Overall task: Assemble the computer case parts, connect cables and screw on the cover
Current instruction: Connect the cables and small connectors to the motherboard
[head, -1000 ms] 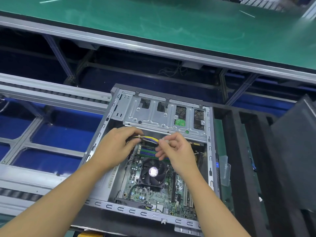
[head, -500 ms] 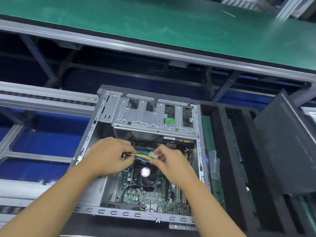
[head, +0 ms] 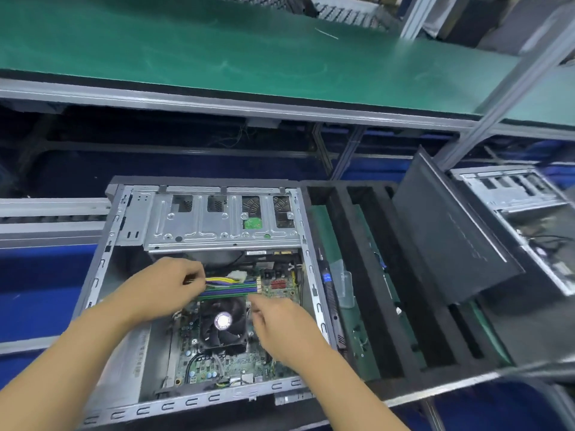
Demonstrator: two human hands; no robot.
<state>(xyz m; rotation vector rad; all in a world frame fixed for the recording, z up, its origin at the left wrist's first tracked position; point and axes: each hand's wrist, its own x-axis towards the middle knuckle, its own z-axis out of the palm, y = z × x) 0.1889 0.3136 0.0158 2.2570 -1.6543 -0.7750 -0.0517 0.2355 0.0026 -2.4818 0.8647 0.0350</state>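
Fingers (head: 194,276) of left hand (head: 165,289) curled around yellow and black cable bundle (head: 222,280), white connector (head: 239,276) at its end, right hand (head: 280,325) loosely curled and holding nothing, just beside cooler fan (head: 222,321), both inside open computer case (head: 130,219), black cover (head: 445,231) leaning at right

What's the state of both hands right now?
Left hand: gripping the yellow-and-black power cable.
Right hand: loosely curled beside the CPU fan, holding nothing visible.

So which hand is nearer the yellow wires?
Left. The left hand grips the yellow wires at their left end; the right hand sits below-right, apart, beside the fan.
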